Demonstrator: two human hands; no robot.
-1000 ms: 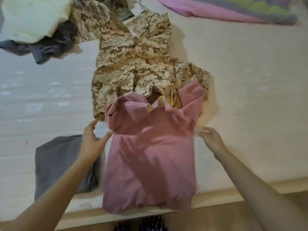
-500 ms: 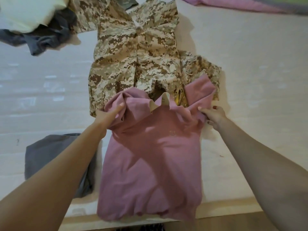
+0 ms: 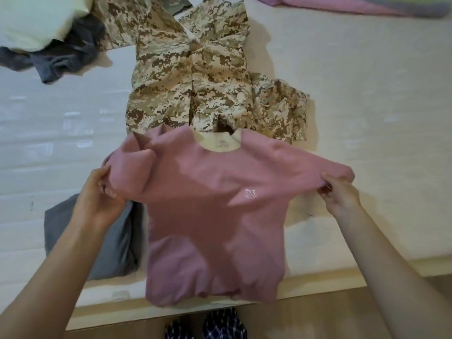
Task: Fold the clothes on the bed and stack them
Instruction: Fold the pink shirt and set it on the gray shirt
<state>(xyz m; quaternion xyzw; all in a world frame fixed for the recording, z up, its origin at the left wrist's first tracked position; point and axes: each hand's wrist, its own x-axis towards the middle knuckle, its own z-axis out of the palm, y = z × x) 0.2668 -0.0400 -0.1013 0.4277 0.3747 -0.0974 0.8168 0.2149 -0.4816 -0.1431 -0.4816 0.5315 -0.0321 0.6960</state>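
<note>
A person's two bare arms reached forward from the lower corners of the view, each hand closed on a sleeve of a pink T-shirt (image 3: 215,216) spread front-up across the near edge of a bed (image 3: 367,118). The left hand (image 3: 97,199) gripped the bunched left sleeve, fingers curled round the fabric and thumb on top, wrist bent slightly inward. The right hand (image 3: 340,194) pinched the end of the right sleeve, knuckles up, forearm stretched straight behind it. The sleeves were drawn out to either side, and the cloth between the hands looked taut. The shirt's cream collar (image 3: 217,144) pointed away from the person and overlapped the lower hem of a camouflage shirt (image 3: 195,77) laid flat farther up the bed; its own hem hung just over the bed's near edge. A small white logo (image 3: 250,193) showed on the chest. A folded grey garment (image 3: 115,253) lay just beside the T-shirt, partly under the left forearm. A crumpled grey garment (image 3: 61,59) and a pale yellow bundle (image 3: 31,20) sat at the far left corner, with a pink blanket (image 3: 342,6) at the far right.
</note>
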